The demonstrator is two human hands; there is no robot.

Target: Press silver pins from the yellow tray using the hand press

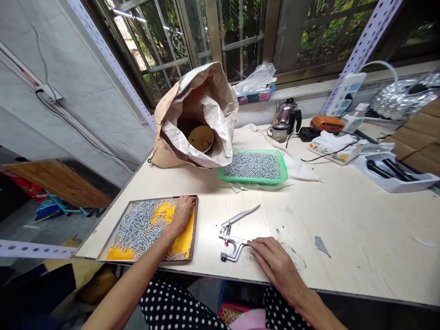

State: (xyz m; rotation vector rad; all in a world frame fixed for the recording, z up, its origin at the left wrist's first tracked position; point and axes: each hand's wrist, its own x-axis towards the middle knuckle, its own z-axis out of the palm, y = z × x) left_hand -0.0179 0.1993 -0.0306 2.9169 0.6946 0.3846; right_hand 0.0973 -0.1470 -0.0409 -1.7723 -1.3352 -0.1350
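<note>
My left hand (184,214) reaches into the far right corner of a shallow tray (195,229) with a yellow bottom. Its fingers curl down at the rim, and their tips are hidden. Small silver rod-like metal pieces (140,224) lie heaped across the tray's left and middle. My right hand (275,261) has its fingers closed over the handle end of silver hand pliers (237,243), which look like snap-fastener pliers. Their other handle stands spread apart, pointing up and right. The jaw faces left, with nothing visible in it.
A green plastic tray (282,167) full of similar metal pieces stands behind the pliers. Beside it, a large open paper sack (172,137) holds a round yellowish container (201,139). At the right are a kettle (287,114), tissue pack (332,146) and white tray (388,183).
</note>
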